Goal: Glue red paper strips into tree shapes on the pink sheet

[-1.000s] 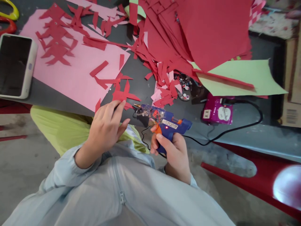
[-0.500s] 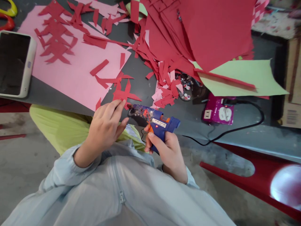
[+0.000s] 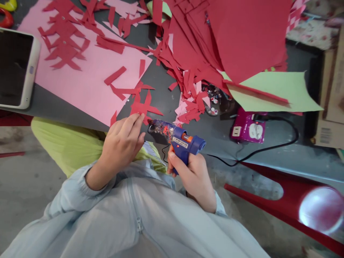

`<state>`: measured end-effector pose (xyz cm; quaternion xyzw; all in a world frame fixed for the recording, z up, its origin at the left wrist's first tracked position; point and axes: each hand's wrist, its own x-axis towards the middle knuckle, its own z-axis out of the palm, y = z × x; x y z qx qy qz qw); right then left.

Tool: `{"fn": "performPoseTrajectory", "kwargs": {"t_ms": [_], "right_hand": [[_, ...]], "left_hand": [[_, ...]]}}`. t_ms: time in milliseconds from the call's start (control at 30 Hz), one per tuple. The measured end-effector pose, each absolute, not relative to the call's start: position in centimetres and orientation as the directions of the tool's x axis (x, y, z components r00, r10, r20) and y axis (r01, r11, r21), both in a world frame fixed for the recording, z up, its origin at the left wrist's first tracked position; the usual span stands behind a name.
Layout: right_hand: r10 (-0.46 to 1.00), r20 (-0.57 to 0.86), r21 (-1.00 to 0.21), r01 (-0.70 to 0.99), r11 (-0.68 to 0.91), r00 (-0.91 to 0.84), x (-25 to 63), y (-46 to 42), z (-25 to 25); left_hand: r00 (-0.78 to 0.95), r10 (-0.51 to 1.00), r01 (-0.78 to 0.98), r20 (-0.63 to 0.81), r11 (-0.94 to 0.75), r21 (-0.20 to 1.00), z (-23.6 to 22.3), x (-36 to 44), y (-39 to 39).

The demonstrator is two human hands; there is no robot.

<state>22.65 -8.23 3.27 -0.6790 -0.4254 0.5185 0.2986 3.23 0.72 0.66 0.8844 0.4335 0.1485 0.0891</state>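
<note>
My right hand (image 3: 190, 175) is wrapped round the handle of a blue hot glue gun (image 3: 182, 143), its nozzle pointing left. A small red light glows on the gun's side, and wispy glue strings cling to its barrel. Just left of the nozzle, a red paper cutout (image 3: 144, 106) with pointed arms lies at the table's front edge. The fingertips of my left hand (image 3: 120, 139) rest on that cutout's near end, fingers stretched out and thumb apart. Whether the nozzle touches the paper I cannot tell.
A pink sheet (image 3: 88, 82) bears a layered red paper figure (image 3: 64, 39). A phone (image 3: 16, 68) lies left. Red scraps (image 3: 189, 89), red sheets (image 3: 249, 36) and a green sheet (image 3: 282, 89) cover the back. A black cord runs from a purple power socket (image 3: 248, 125).
The glue gun's rear has swung slightly toward me, with its nozzle shifted a little right. My left hand stays on the cutout. The whole view has shifted slightly.
</note>
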Motion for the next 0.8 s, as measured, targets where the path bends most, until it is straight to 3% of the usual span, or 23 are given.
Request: {"fn": "performPoseTrajectory", "kwargs": {"t_ms": [800], "right_hand": [[0.887,-0.454,-0.841,0.285,-0.459,0.088,22.82,-8.15,3.48]], "left_hand": [[0.576,0.795,0.74,0.188,-0.606,0.292,0.26,3.21,0.77]]}}
